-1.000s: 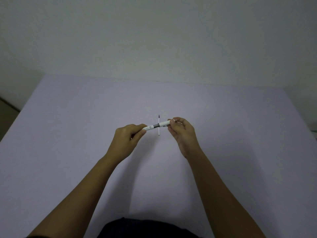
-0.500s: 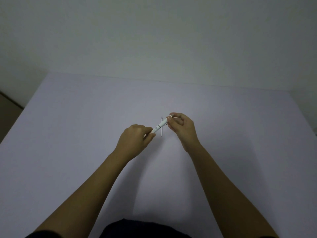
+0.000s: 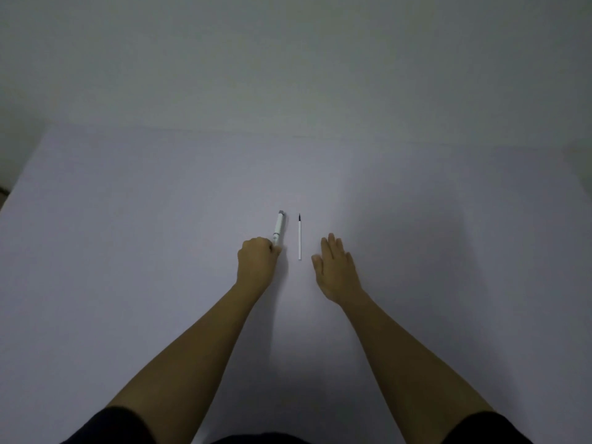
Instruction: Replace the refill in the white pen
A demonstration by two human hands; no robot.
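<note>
The white pen lies on the table, pointing away from me, its grey end farthest. My left hand is curled at the pen's near end, fingertips still on it. A thin white refill with a dark tip lies on the table just right of the pen and parallel to it. My right hand rests flat to the right of the refill, fingers spread, holding nothing and not touching the refill.
A pale lilac table fills the view and meets a plain light wall at its far edge. A dark strip of floor shows at the far left edge.
Both hands held the pen above the table before. Now the pen is down on the table left of the refill, and my right hand has let go and moved right.
</note>
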